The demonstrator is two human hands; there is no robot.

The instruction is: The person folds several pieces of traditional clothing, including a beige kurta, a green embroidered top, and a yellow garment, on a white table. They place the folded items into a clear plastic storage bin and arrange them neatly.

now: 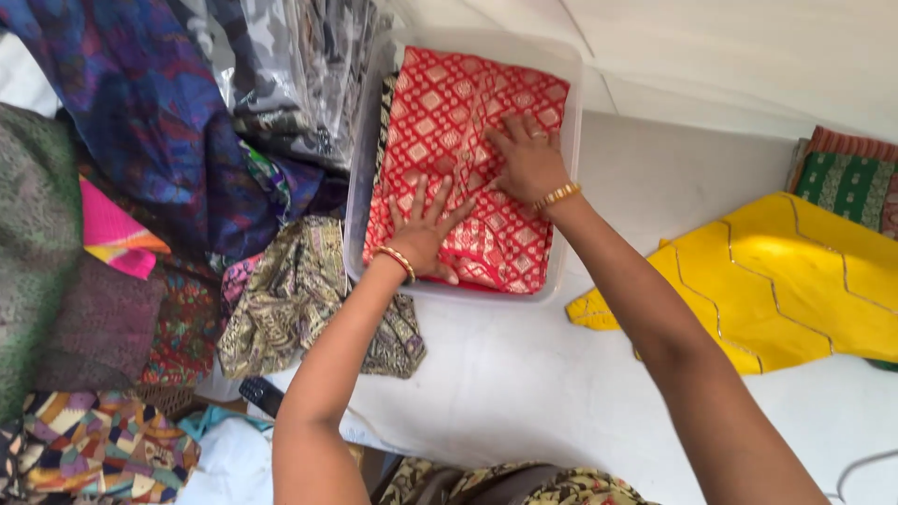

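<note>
Left hand (423, 230): lay flat, fingers spread apart, palm down on the lower left of the red patterned cloth (458, 140); gold bangle at the wrist; gripped nothing.
Right hand (528, 164): lay flat, fingers spread, pressed on the cloth's middle, just beside the left hand; gold bangle at the wrist.
Red patterned cloth: folded, lay inside the clear plastic box (568, 178), filling it nearly wall to wall.
Clear plastic box: stood on the white surface (524, 383).
Yellow cloth (776, 281): lay right of the box, apart from it.
Olive paisley cloth (290, 299): lay against the box's left wall.
Blue printed cloth (159, 112): heaped at far left.
</note>
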